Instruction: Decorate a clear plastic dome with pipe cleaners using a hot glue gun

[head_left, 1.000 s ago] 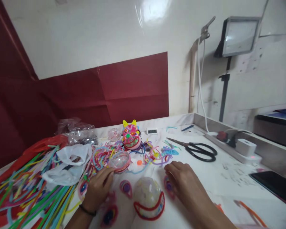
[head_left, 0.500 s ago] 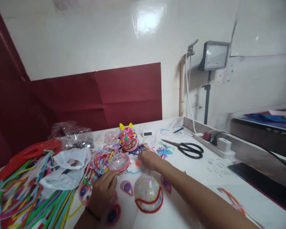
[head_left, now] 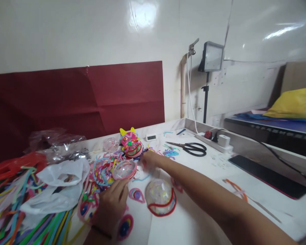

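My left hand [head_left: 114, 199] lies on the white table [head_left: 209, 190], fingers curled down beside a clear dome ringed with pink pipe cleaner [head_left: 124, 169]. My right hand [head_left: 149, 160] is stretched forward, fingers closed among loose pipe cleaner scraps just below the colourful cat-face mask [head_left: 131, 145]; what it grips is hidden. A second clear dome with a red pipe cleaner mouth [head_left: 160, 197] sits between my arms. Teardrop eye shapes [head_left: 137, 194] lie near it.
A heap of coloured pipe cleaners [head_left: 17, 207] and a white plastic bag [head_left: 58, 185] fill the left. Black scissors [head_left: 193, 148], a small digital clock [head_left: 151, 137], a power strip [head_left: 215, 139] and a dark phone [head_left: 265, 176] lie to the right. A lamp on a stand [head_left: 210, 57] rises behind.
My right hand has left the spot beside the front dome and reached forward to the scraps under the mask. The view has swung right. My left hand has barely moved.
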{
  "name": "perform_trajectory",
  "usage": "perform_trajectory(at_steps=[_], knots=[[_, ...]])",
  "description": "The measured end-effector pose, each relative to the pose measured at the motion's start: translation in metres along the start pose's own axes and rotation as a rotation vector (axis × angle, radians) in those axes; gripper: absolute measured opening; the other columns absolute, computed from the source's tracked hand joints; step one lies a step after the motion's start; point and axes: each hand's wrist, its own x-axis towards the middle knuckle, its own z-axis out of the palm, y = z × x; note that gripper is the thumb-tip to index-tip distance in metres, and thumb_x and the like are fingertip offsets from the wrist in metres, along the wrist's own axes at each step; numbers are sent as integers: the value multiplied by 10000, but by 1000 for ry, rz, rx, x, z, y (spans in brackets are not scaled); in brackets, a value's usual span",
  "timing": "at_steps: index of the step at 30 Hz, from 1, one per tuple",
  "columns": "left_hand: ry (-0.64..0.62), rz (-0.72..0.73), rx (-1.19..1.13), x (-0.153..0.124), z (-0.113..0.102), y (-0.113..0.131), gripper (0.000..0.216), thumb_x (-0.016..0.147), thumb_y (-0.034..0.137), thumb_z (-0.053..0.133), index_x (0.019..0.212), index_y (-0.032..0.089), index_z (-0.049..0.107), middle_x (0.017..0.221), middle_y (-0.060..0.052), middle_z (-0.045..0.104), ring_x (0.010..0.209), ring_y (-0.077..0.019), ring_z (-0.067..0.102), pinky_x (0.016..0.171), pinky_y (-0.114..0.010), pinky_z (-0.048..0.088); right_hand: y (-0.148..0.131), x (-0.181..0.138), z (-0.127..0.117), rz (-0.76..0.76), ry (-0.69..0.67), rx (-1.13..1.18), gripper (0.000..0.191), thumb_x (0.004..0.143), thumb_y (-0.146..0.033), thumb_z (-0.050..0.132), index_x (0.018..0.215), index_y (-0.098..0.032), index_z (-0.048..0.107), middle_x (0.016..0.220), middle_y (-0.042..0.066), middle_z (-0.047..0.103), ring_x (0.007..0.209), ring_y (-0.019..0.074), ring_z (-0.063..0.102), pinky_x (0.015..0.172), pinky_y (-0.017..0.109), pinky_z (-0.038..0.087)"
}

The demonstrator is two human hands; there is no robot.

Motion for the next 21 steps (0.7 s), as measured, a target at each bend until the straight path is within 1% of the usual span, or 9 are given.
perform_trajectory(at_steps=[3,4,5,6,9,13,16,19,21], knots=[[29,53,3,3,0,3,247,939,181,434,936,161,680,829,-49,757,781,-159,713,772,-241,532,13,-30,-7,-35,28,178,262,920,-310,587,1139,-169,598,1155,68,629,962,210,637,810,405,545],[33,68,4,4,1,5,243,942,186,437,931,159,679,831,-48,757,779,-159,714,770,-244,531,17,-42,-8,-56,28,247,218,902,-280,611,1071,-144,620,1049,50,664,905,195,653,770,371,551],[34,80,5,5,0,6,241,944,191,437,932,158,676,837,-47,758,778,-159,716,764,-245,531,20,-54,-7,-80,20,316,174,871,-237,646,1002,-123,637,915,31,687,846,173,665,735,305,543],[33,90,7,6,0,8,239,947,194,437,933,157,673,839,-45,759,773,-157,718,752,-244,531,23,-65,-6,-97,11,382,135,853,-211,656,948,-116,642,804,11,683,777,151,670,681,257,529],[33,116,7,9,-1,13,247,953,200,424,931,157,666,831,-41,759,753,-154,723,720,-241,537,29,-89,3,-134,-23,554,105,793,-202,676,860,-131,638,641,-29,646,617,118,652,541,194,466],[14,119,-34,10,0,16,255,948,199,412,908,168,662,805,-35,754,737,-153,724,700,-234,550,30,-96,14,-124,-67,690,110,702,-211,708,761,-144,644,550,-50,612,484,88,584,453,173,402],[-3,113,-67,9,4,16,246,934,198,423,893,179,665,798,-32,753,725,-152,726,680,-223,559,26,-96,16,-98,-56,725,60,666,-141,685,705,-149,640,547,-56,611,474,77,552,471,180,426],[-12,113,-83,8,6,14,240,928,196,430,902,181,668,813,-38,755,737,-157,728,692,-225,566,21,-99,14,-71,-19,706,90,647,-67,643,670,-155,634,567,-60,622,483,73,544,495,186,442],[-18,124,-88,8,6,14,236,929,196,434,905,179,668,814,-40,755,744,-160,728,701,-232,567,17,-102,11,-59,0,671,101,643,-57,648,655,-157,637,555,-65,614,489,76,542,498,185,435]])
